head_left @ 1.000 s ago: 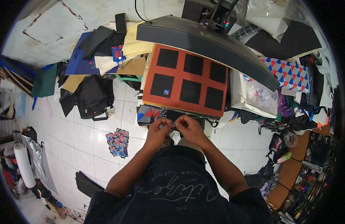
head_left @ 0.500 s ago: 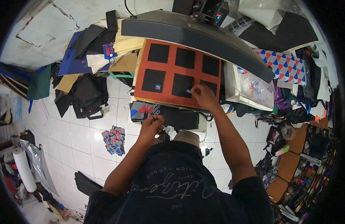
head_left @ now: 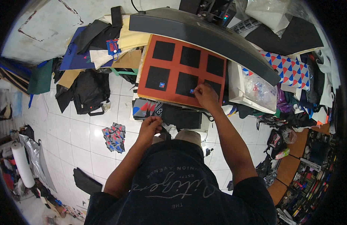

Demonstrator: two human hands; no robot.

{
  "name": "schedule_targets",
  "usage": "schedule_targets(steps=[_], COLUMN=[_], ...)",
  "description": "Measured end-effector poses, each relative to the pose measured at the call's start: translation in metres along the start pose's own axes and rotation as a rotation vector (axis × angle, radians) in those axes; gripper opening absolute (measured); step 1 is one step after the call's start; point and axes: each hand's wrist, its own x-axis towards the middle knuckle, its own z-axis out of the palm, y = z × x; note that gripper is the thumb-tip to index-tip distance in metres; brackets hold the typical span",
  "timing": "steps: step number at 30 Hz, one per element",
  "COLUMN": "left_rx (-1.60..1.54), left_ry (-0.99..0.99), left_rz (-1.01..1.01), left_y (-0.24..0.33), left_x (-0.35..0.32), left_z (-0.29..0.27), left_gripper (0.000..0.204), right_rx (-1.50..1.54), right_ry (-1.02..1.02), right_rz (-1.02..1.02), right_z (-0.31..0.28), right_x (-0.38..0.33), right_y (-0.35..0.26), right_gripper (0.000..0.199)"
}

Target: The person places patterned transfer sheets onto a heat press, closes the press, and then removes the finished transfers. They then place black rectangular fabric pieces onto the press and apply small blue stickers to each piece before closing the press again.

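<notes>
Several black fabric squares lie in two rows on the orange-red pad [head_left: 169, 99] of a heat press. A small blue label with some red [head_left: 162, 85] sits on the near left square [head_left: 154, 77]. On the near middle square [head_left: 184, 80] is a second small blue label [head_left: 192, 91], with the fingertips of my right hand [head_left: 206, 96] pinched at its edge. My right hand partly covers the near right square [head_left: 214, 87]. Below the pad's front edge, my left hand [head_left: 151, 128] is closed, fingers together; whatever it holds is hidden.
The press's dark upper plate [head_left: 203, 43] hangs raised behind the pad. A white box [head_left: 252, 103] with clear plastic stands at its right. Grey patterned pieces [head_left: 143, 108] lie under the front edge; a similar pile [head_left: 114, 137] rests on the floor. A black bag [head_left: 90, 93] lies left.
The second blue label, tilted at my right fingertips before, now looks flatter on the near middle square. My left hand has barely moved. The whole view has shifted slightly.
</notes>
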Motion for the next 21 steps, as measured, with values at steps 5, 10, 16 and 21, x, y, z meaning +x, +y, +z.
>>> schedule_targets(steps=[5, 10, 16, 21], left_rx=[0.006, 0.027, 0.013, 0.050], left_ry=[-0.014, -0.012, 0.003, 0.016], left_rz=[0.010, 0.009, -0.006, -0.011], left_y=[0.0014, 0.0008, -0.0033, -0.0024], left_x=[0.0038, 0.0050, 0.0068, 0.0060], left_z=[-0.0005, -0.0017, -0.0032, -0.0028], left_gripper=[0.015, 0.013, 0.014, 0.015], right_rx=[-0.019, -0.018, 0.015, 0.011], right_ry=[0.102, 0.104, 0.090, 0.087], right_rz=[-0.050, -0.048, -0.042, -0.029], right_z=[0.0087, 0.0090, 0.0074, 0.0077], right_x=[-0.0034, -0.0056, -0.0061, -0.0063], right_y=[0.0040, 0.0030, 0.0009, 0.0004], right_gripper=[0.014, 0.013, 0.012, 0.012])
